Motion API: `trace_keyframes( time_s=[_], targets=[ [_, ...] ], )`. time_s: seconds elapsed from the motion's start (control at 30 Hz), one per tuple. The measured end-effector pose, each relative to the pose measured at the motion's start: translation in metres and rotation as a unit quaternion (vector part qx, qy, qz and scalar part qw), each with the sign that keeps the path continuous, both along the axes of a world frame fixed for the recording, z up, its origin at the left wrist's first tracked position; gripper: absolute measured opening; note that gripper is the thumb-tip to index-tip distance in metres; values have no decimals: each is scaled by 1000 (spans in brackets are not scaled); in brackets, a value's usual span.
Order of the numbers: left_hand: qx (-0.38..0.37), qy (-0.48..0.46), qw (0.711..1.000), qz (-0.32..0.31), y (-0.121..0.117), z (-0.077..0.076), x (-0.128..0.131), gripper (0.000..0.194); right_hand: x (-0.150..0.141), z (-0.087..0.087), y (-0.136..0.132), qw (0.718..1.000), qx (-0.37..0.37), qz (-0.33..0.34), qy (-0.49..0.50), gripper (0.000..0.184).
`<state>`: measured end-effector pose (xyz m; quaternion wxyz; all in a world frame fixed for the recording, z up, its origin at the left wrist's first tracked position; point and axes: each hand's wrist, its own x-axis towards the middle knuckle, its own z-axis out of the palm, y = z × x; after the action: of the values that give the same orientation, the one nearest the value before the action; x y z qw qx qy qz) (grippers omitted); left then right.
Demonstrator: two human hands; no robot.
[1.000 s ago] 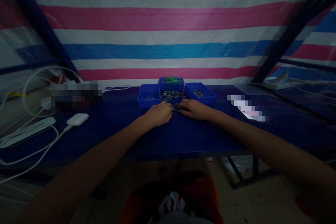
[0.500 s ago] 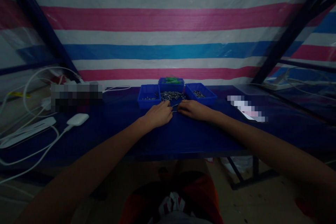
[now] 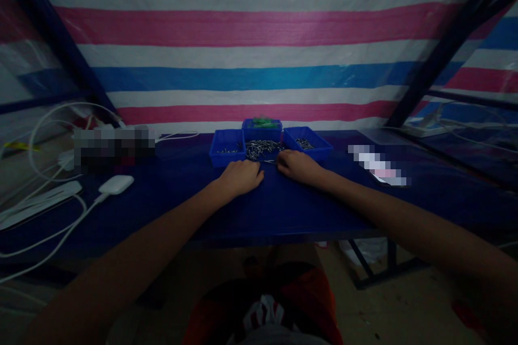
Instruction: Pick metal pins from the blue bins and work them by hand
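A heap of small, thin metal pieces, like screws or rivets (image 3: 263, 147), lies on the blue table between two blue trays. My left hand (image 3: 242, 177) rests on the table in front of the left tray (image 3: 224, 160), its fingers curled and their tips hidden. Whatever it may hold does not show. In front of the right tray (image 3: 319, 152) is my right hand (image 3: 297, 166), fingers bent and closed. One thin metal piece (image 3: 267, 161) lies at the heap's near edge, close to my right fingertips; I cannot tell whether they touch it. Both trays contain small metal pieces.
Behind the heap stands a third blue tray (image 3: 251, 132) with green items (image 3: 263, 122). A phone (image 3: 380, 167) lies at the right. White cables, a white charger (image 3: 116, 184) and a white power strip (image 3: 44, 202) occupy the left. Striped sheeting (image 3: 259, 54) hangs behind.
My hands have moved apart; the left has come back toward me and left, away from the heap. Thin metal pieces that showed between my fingers are no longer there. The view has shifted slightly.
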<state>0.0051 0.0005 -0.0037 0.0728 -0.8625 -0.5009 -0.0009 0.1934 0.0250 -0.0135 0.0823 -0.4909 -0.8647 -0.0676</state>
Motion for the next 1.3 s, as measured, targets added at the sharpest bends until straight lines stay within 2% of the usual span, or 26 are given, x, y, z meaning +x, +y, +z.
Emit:
trace_keyframes(
  time_s=[0.1, 0.27, 0.5, 0.63, 0.77, 0.9, 1.13, 1.3],
  targets=[
    [-3, 3, 1000, -4, 1, 1, 0, 42, -3, 0, -1, 999, 15, -30, -16, 20],
    [-9, 6, 1000, -2, 1, 2, -1, 41, -1, 2, 0, 1000, 16, -9, -17, 19],
    [29, -34, 998, -32, 3, 2, -3, 31, 4, 6, -2, 986, -19, 165, 14, 13],
    [35, -48, 997, -39, 5, 0, -4, 26, 5, 5, -2, 978, -32, 203, 29, 11],
    [24, -42, 997, -68, 6, -1, -3, 23, 7, 5, 1, 976, -43, 207, 42, 11],
    [25, -52, 996, -71, 6, -2, -3, 23, 9, 7, 1, 977, -47, 201, 57, 12],
    [37, -102, 991, -84, 6, -2, -2, 25, 8, 9, -2, 982, -37, 180, 53, 13],
    [59, -154, 979, -121, 8, 0, -2, 21, 8, 9, -2, 982, -46, 173, 68, 14]
  ],
)
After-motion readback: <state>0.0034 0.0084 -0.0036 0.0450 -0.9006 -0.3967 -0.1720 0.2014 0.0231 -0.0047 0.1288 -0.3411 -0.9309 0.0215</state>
